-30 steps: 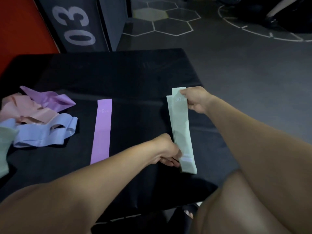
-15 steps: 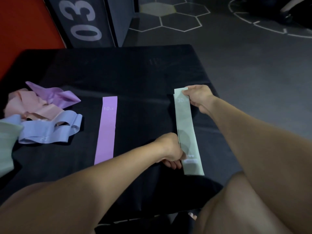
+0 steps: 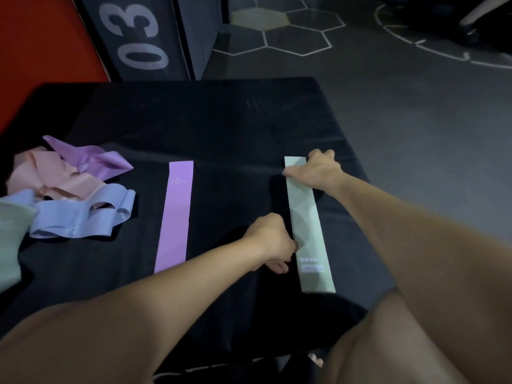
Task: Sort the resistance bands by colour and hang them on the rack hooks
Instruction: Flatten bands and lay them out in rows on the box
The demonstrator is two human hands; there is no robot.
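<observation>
A pale green resistance band [image 3: 309,231] lies flat and lengthwise on the right side of the black padded platform [image 3: 221,128]. My right hand [image 3: 318,170] lies across its far end, with the thumb stretched over the band. My left hand [image 3: 270,242] is curled against the band's left edge near the middle, fingertips pinching it. A flat purple band [image 3: 174,217] marked "10" lies parallel to it in the middle. On the left sits a tangled pile: a pink band [image 3: 47,173], a purple band [image 3: 91,157], a blue band [image 3: 80,217] and a green band [image 3: 9,239].
A dark box marked "03" [image 3: 138,37] stands behind the platform beside an orange wall [image 3: 41,51]. Grey floor with white hexagon lines [image 3: 291,31] stretches to the right. My bare knees fill the bottom edge. No rack or hooks are in view.
The green band has been squared up and laid flatter. My right hand went from pinching its far corner to lying across that end. My left hand stayed at the band's left edge.
</observation>
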